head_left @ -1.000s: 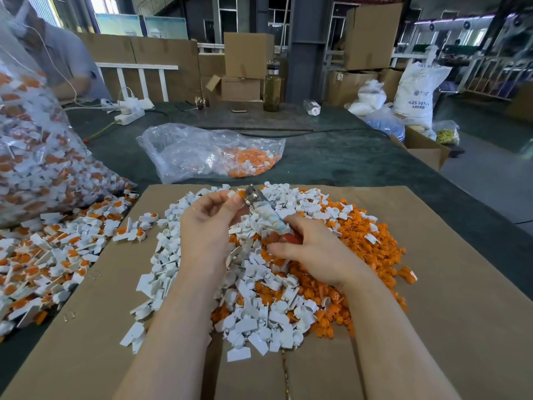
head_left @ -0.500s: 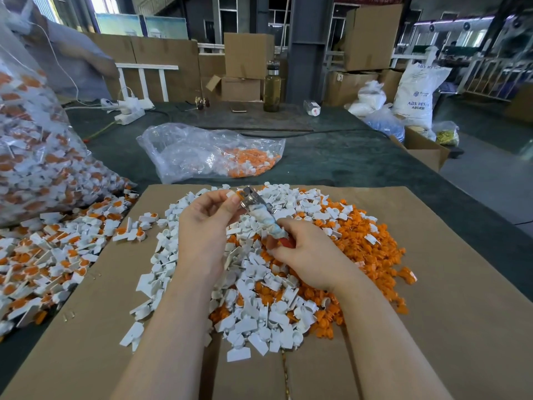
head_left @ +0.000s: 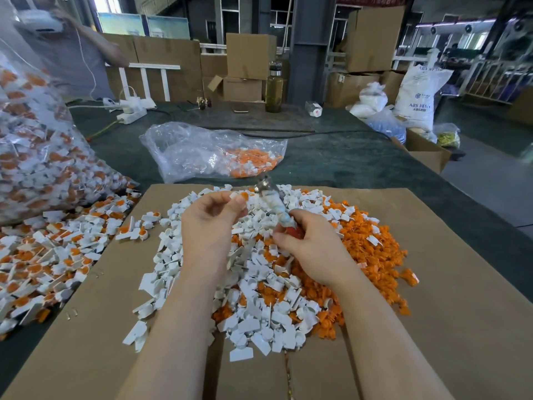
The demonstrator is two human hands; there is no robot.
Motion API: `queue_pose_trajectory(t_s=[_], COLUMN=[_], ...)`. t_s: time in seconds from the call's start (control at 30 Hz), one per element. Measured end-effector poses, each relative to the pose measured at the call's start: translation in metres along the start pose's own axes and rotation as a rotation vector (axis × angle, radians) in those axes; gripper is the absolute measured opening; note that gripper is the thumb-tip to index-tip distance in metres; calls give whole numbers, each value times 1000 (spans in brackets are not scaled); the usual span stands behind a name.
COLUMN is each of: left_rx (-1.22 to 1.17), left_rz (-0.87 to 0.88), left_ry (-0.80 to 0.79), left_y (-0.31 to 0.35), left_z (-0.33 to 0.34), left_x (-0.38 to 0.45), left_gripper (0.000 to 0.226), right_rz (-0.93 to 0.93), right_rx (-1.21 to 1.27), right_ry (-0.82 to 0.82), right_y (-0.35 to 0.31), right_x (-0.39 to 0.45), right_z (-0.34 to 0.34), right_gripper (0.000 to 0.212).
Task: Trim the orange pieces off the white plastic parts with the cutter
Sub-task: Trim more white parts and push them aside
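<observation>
My left hand (head_left: 212,219) pinches a small white plastic part with an orange piece (head_left: 238,195) between thumb and fingertips, above the heap. My right hand (head_left: 310,246) grips the cutter (head_left: 272,202) by its red handle, the metal jaws pointing up and away, just right of the held part and not touching it. Below both hands lies a mound of trimmed white parts (head_left: 259,298). A pile of orange offcuts (head_left: 372,255) spreads to its right on the cardboard sheet (head_left: 450,313).
Untrimmed white-and-orange parts (head_left: 49,255) lie at the left, spilling from a big clear bag (head_left: 31,157). Another clear bag with orange pieces (head_left: 213,151) lies beyond the cardboard. A person (head_left: 75,53) stands at far left. Boxes, a bottle and sacks stand at the back.
My left hand has drawn the part slightly left, away from the cutter jaws. The right hand and cutter stay almost in place. The person at far left has moved an arm.
</observation>
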State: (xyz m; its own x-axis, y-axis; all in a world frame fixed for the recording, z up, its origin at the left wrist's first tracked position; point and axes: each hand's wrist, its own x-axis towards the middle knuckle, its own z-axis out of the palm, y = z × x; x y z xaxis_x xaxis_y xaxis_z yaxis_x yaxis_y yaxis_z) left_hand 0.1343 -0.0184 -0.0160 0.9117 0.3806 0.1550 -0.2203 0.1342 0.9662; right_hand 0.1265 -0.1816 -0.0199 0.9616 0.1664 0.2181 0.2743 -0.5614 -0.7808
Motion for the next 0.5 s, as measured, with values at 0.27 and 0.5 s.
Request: queue_pose_trajectory(t_s=[0.27,0.5], left_rx=[370,400], left_rz=[169,199], left_ry=[-52,-39], left_y=[-9,-9], left_z=[23,25], left_x=[-17,-20], left_gripper=[20,19], right_rz=[-60,-42], right_rx=[-2,-30], right_ry=[336,367], right_y=[-5,-4], right_x=[2,3], right_z=[12,15], right_gripper=[12,16])
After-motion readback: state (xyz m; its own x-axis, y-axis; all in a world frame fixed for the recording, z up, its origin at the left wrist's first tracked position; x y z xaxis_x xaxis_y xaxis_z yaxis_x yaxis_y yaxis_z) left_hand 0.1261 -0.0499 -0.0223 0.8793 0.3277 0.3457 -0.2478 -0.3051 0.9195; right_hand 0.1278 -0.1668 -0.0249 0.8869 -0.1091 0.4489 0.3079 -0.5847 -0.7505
